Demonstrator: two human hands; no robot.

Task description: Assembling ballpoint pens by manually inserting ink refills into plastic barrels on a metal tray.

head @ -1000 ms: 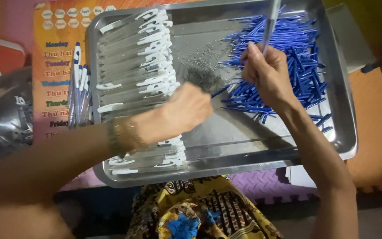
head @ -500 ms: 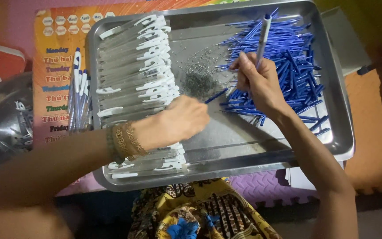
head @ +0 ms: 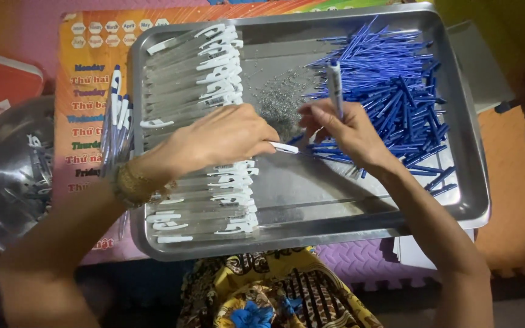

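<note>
My left hand [head: 226, 136] lies in the middle of the shallow rectangular steel tray [head: 463, 121], fingers closed on one clear plastic pen barrel with a white tip [head: 284, 147], which points toward 3 o'clock. My right hand [head: 347, 130] is just beside it at 3 o'clock, closed around a second barrel of the same kind [head: 335, 91] that stands upright with a blue end on top; its fingertips meet the tip of the left barrel, and I cannot tell if a refill is between them. At 9 o'clock in the tray is the row of clear barrels with white clips [head: 214, 79], too many and too overlapped to count, maybe several tens. At 2 o'clock lies the heap of thin blue ink refills [head: 396, 91], also far too many to count. At 12 o'clock from my hands is a small pile of tiny metal springs [head: 277, 103]. Left of the tray, a few pens with blue parts [head: 116, 115] rest on the coloured printed mat [head: 86, 79], and a round steel bowl [head: 1, 176] holds some more. I judge that the work is far from finished, because both stocks are big.
</note>
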